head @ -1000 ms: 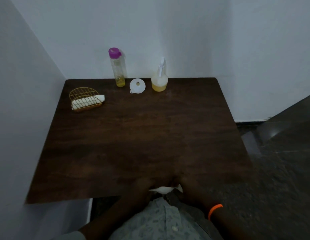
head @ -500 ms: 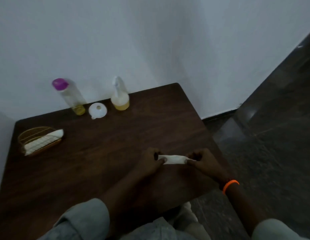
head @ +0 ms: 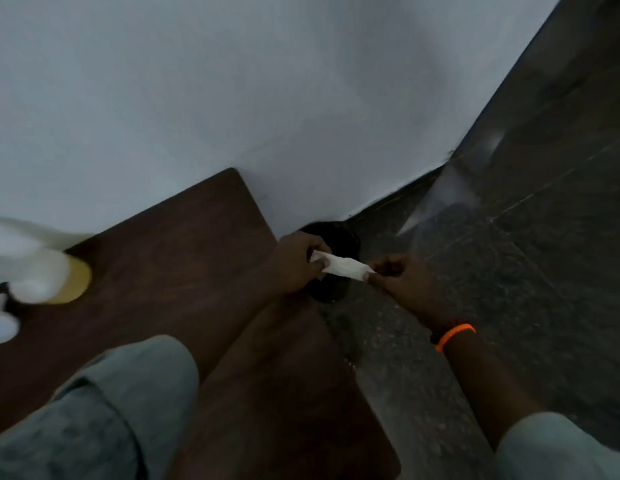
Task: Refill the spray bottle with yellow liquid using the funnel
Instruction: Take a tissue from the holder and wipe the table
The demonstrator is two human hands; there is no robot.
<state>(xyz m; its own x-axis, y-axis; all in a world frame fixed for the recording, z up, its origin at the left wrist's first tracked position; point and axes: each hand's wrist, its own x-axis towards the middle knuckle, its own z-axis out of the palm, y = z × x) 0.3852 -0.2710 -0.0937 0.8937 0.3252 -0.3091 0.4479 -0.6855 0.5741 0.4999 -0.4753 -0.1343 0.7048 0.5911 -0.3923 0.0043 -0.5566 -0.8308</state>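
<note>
Both hands, left (head: 298, 266) and right (head: 402, 282), pinch a tissue (head: 341, 267) at frame centre; refill apparently finished, next likely discarding it.

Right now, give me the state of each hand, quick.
Left hand: closed, pinching one end of the white tissue.
Right hand: closed, pinching the tissue's other end.

This looks like a plain room corner in a home. A dark brown wooden table (head: 184, 258) sits left of the hands, pushed against a bare white painted wall (head: 232, 81) behind them. A dark speckled stone floor (head: 526, 271) lies under and right of the hands.
</note>
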